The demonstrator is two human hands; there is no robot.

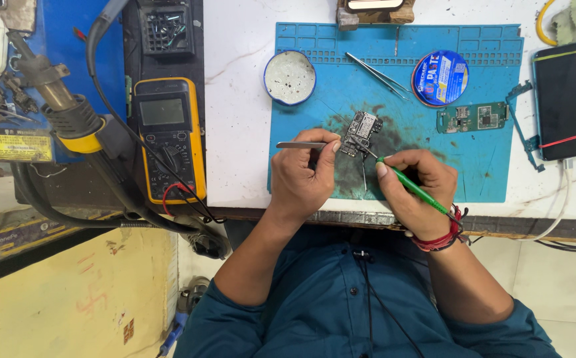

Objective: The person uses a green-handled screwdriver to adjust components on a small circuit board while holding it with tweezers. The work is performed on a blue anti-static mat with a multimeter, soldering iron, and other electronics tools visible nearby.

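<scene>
On the blue silicone work mat, the left hand pinches steel tweezers against the small dark circuit board; the right hand grips a green-handled soldering tool, tip at the board's edge. Best keep the tweezers firm and the tip light.

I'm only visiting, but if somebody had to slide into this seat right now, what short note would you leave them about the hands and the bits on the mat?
Left hand: pinching tweezers, tips at the small circuit board.
Right hand: holding a green-handled tool like a pen, tip at the same board.
The board lies on the blue mat, on a dark stained patch.
Also on the mat: a spare pair of tweezers, an open round tin, a blue paste tin, a green board.
Yellow multimeter at left, phone at right.
Done: cannot tell. Work on the board looks under way.
</scene>
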